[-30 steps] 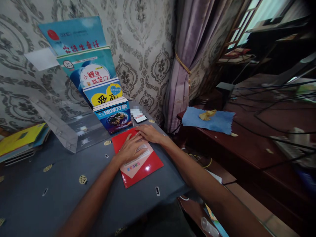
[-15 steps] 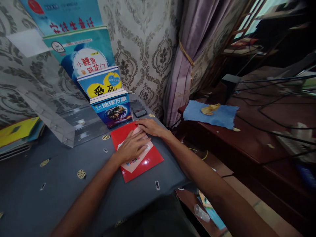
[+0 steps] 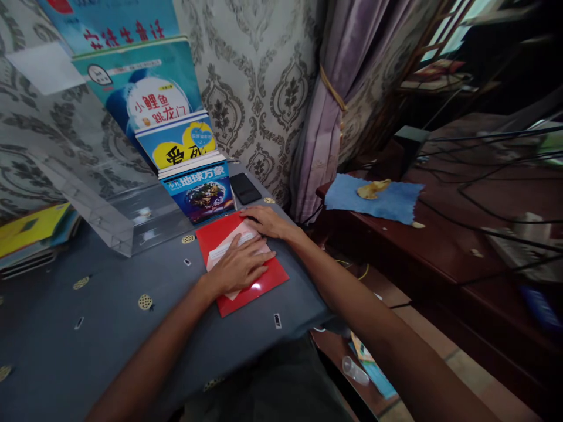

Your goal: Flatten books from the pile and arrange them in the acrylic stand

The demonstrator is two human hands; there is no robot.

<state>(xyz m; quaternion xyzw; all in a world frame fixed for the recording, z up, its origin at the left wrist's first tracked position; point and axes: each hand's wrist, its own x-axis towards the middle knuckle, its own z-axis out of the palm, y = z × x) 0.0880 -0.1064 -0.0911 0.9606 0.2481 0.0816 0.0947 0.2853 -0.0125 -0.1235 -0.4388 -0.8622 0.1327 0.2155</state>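
A red book [image 3: 211,237] with a white label lies flat on the grey-blue tablecloth [image 3: 109,328]. My left hand [image 3: 240,266] rests palm down on the middle of its cover, fingers spread. My right hand [image 3: 266,221] presses on the book's far right corner, fingers flat. Just behind the book a clear acrylic stand [image 3: 109,217] holds several blue children's books [image 3: 200,190] in rising tiers. A dark phone [image 3: 245,188] lies beside the stand.
A stack of yellow and blue books [image 3: 30,234] sits at the far left. To the right stands a dark wooden desk [image 3: 440,252] with a blue cloth [image 3: 378,199] and cables. A purple curtain [image 3: 334,105] hangs behind. A plastic bottle [image 3: 354,370] lies on the floor.
My left hand slid toward the book's near right edge, uncovering the white label. The view shifted slightly; the book stays flat in place.
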